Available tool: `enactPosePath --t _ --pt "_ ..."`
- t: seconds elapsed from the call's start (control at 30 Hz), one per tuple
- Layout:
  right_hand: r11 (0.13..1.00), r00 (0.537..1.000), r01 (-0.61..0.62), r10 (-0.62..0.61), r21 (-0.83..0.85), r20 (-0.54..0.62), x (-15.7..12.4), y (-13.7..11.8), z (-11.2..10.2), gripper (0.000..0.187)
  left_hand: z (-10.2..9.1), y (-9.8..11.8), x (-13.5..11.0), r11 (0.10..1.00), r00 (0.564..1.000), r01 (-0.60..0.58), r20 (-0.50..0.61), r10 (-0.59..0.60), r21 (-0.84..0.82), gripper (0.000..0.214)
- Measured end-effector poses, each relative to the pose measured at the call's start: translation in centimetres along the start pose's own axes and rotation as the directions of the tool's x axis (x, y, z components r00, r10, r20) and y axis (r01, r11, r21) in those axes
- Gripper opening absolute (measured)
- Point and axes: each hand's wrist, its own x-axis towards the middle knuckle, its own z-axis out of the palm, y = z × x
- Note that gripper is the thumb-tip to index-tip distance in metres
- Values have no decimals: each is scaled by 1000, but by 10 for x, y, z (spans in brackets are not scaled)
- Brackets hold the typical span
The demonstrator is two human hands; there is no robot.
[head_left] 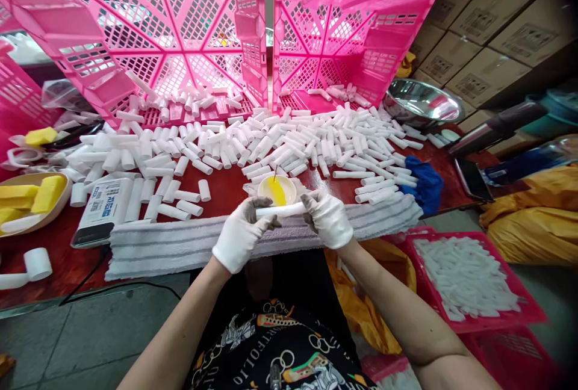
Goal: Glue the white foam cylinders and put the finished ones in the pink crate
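Observation:
Both my hands wear white gloves with darkened fingertips. Between them lies a white tube [280, 210], held level above the towel's edge. My left hand [244, 227] has its fingers closed around the tube's left end. At the other end, my right hand [329, 216] grips it between thumb and fingers. Just beyond the tube stands a small white bowl [291, 187] with yellow stuff and a thin stick in it. A striped towel [180, 244] runs along the table's front edge under my hands. A large heap of white tubes [289, 143] spreads across the red table behind the bowl.
Two pink crates [180, 23] lie on their sides at the back, with tubes inside. At left are a dish of yellow sponges [47, 194] and a white device [103, 209]. A metal bowl [422, 104] and blue cloth [422, 184] sit right; a filled crate [510, 325] stands below.

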Motion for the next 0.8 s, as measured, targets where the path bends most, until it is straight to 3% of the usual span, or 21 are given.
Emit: enactPosePath --t 0.1,0.2,0.3,0.37,0.47,0.6,0.67,0.8 --pt "986 990 124 -130 -107 -47 -3 -6 2 46 0 -3 -5 985 999 -29 34 24 171 39" --pt "995 993 94 -97 -42 -62 3 -9 0 46 -5 -5 -5 978 999 -53 11 52 201 39" --pt "994 1000 30 -30 105 1 23 -5 -5 46 -16 -6 4 981 992 -69 -92 87 182 43" --pt "992 994 86 -91 94 58 42 2 -6 45 -24 -9 15 982 976 -77 -188 110 175 44" --pt "947 951 307 -300 -99 76 65 14 -4 38 -32 -18 34 990 956 -63 -278 95 123 46" --pt "795 835 550 -529 -257 151 72 30 -6 26 -34 -29 52 990 968 -31 -243 64 140 44" --pt "766 803 595 -562 -242 197 69 36 -10 23 -35 -33 58 981 966 -29 -247 77 189 42" --pt "783 812 583 -559 -218 165 68 42 -15 32 -38 -37 67 972 965 -15 -251 75 234 38"
